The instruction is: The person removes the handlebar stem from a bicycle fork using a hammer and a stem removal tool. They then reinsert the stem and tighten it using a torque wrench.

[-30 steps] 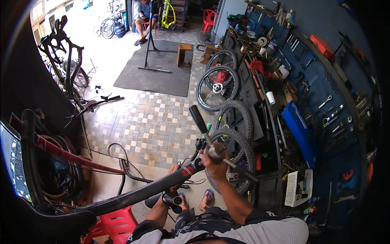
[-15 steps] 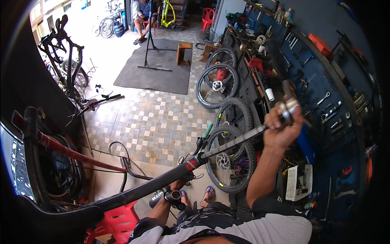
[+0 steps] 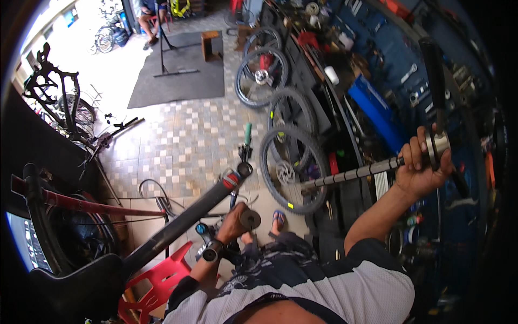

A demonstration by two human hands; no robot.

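My right hand [image 3: 423, 164] grips the round silver head of a headset press [image 3: 359, 171], a long grey shaft with dark bands and a black handle rising above the hand. The shaft points left, its tip apart from the bike frame. My left hand [image 3: 233, 224] is closed round a grey disc-shaped metal piece [image 3: 250, 219] with a small centre hole. Just above it lies the open end of the black bike frame [image 3: 183, 213], with a red sticker near that end. A handlebar stem [image 3: 212, 251] hangs beside my left forearm.
Wheels [image 3: 294, 170] lean against the bench at centre right. A blue tray [image 3: 375, 116] and tools line the right side. A red plastic chair [image 3: 159, 278] stands at lower left. Beyond lie a dark mat [image 3: 189, 81] and a repair stand [image 3: 162, 54]; another person [image 3: 147, 19] sits far off.
The headset press has moved right and down in my right hand, its shaft drawn away from the frame's end. My left hand has come up from below the frame, showing the metal piece.
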